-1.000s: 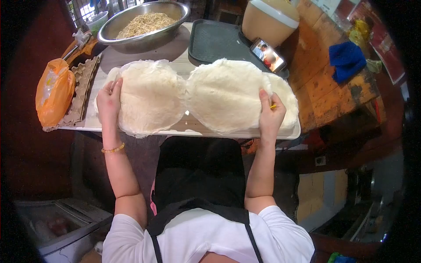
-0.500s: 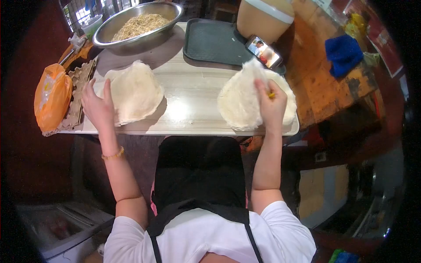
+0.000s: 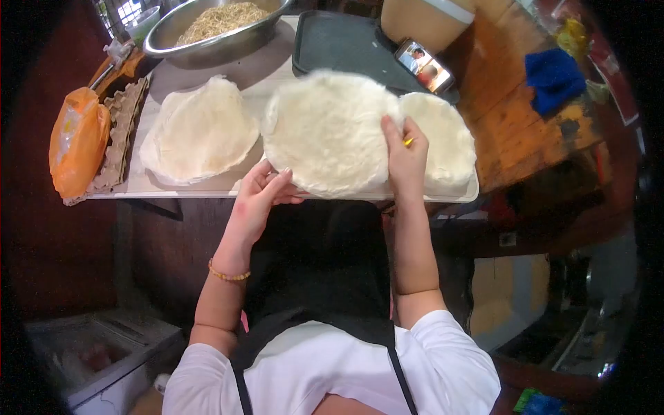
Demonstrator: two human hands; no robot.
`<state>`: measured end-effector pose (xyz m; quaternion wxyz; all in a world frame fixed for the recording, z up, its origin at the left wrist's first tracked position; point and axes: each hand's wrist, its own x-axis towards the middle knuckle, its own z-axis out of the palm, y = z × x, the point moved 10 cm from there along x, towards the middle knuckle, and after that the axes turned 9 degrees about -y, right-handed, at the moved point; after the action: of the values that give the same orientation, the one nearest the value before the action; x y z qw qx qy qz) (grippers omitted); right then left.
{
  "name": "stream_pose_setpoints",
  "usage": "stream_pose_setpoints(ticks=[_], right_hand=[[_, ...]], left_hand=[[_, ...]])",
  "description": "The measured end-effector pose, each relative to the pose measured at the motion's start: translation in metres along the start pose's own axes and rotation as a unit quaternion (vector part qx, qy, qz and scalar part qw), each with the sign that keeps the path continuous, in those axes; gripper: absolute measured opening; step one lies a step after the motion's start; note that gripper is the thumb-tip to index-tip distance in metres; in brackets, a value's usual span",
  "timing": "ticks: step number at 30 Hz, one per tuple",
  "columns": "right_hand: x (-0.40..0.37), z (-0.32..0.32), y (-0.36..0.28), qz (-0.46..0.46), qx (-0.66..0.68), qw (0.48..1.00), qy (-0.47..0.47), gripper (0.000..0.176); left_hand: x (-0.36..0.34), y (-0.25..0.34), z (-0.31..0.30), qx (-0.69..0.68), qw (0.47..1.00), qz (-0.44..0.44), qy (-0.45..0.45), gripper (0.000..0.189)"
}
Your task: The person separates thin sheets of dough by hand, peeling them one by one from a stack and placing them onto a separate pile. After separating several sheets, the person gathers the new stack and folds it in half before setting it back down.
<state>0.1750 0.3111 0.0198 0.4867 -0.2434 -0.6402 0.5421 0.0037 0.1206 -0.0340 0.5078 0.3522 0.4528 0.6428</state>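
A thin round white wrapper sheet [image 3: 328,131] is spread between my two hands above the front of the table. My left hand [image 3: 266,190] pinches its lower left edge, thumb on top and fingers beneath. At its right edge my right hand [image 3: 407,155] grips it between thumb and fingers, and a small yellow thing [image 3: 409,142] shows by those fingers. To the left lies a pile of similar wrappers [image 3: 200,131], with uneven edges. On the right is another stack of wrappers [image 3: 446,142], partly behind my right hand.
A steel bowl [image 3: 214,52] of shredded filling stands at the back left. Behind the held sheet is a dark tray [image 3: 339,45], with a phone [image 3: 423,66] propped near a tan container [image 3: 425,24]. An orange bag [image 3: 77,142] and egg carton [image 3: 121,135] flank the left edge; a blue cloth [image 3: 553,79] lies right.
The wrapper sheet has come leftward from the right stack and is now spread out flat. My left hand has left the left pile and taken hold of the sheet's edge.
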Motion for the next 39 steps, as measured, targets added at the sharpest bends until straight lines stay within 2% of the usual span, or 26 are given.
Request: stream_pose_setpoints(ticks=[2, 3, 6, 7, 12, 14, 17, 19, 20, 23, 25, 28, 35, 39], right_hand=[[-0.024, 0.001, 0.017, 0.076, -0.111, 0.990, -0.043, 0.023], [-0.030, 0.001, 0.017, 0.045, -0.188, 0.979, -0.057, 0.031], [-0.055, -0.015, 0.019, 0.071, -0.214, 0.973, -0.058, 0.032], [-0.062, -0.014, 0.013, 0.118, -0.177, 0.975, -0.065, 0.031], [-0.082, -0.021, 0.012, 0.113, -0.161, 0.977, -0.086, 0.030], [-0.088, -0.024, 0.012, 0.118, -0.152, 0.978, -0.083, 0.031], [-0.095, -0.027, 0.008, 0.121, -0.230, 0.961, -0.089, 0.030], [-0.097, -0.019, -0.016, 0.017, -0.315, 0.944, -0.091, 0.028], [-0.098, -0.018, -0.014, 0.017, -0.315, 0.945, -0.091, 0.028], [-0.108, 0.020, -0.038, -0.169, -0.390, 0.885, -0.193, 0.028], [-0.113, 0.032, -0.038, -0.187, -0.401, 0.871, -0.216, 0.027], [-0.117, 0.046, -0.036, -0.208, -0.414, 0.849, -0.253, 0.026], [-0.114, 0.054, -0.043, -0.232, -0.411, 0.839, -0.270, 0.026], [-0.116, 0.064, -0.041, -0.252, -0.416, 0.824, -0.291, 0.022]], left_hand=[[-0.004, -0.019, -0.011, 0.003, 0.999, -0.031, 0.012, 0.035], [-0.006, -0.028, -0.014, 0.009, 0.998, -0.059, 0.019, 0.034], [-0.017, -0.034, -0.016, 0.007, 0.996, -0.082, 0.033, 0.032], [-0.020, -0.034, -0.016, 0.006, 0.996, -0.086, 0.033, 0.032], [-0.027, -0.051, 0.010, 0.001, 0.990, -0.130, -0.051, 0.032], [-0.027, -0.058, 0.018, -0.008, 0.989, -0.138, -0.060, 0.031], [-0.025, -0.064, 0.024, -0.001, 0.988, -0.143, -0.061, 0.031], [-0.025, -0.066, 0.025, -0.009, 0.988, -0.145, -0.057, 0.030], [-0.024, -0.067, 0.026, -0.009, 0.988, -0.145, -0.057, 0.030], [-0.021, -0.072, 0.030, -0.013, 0.986, -0.151, -0.068, 0.031], [-0.017, -0.079, 0.038, 0.036, 0.984, -0.143, -0.100, 0.030], [-0.009, -0.091, 0.045, 0.066, 0.986, -0.133, -0.080, 0.029], [-0.001, -0.081, 0.051, 0.009, 0.998, -0.048, -0.041, 0.023], [-0.008, -0.078, 0.042, 0.075, 0.993, -0.078, -0.038, 0.019]])
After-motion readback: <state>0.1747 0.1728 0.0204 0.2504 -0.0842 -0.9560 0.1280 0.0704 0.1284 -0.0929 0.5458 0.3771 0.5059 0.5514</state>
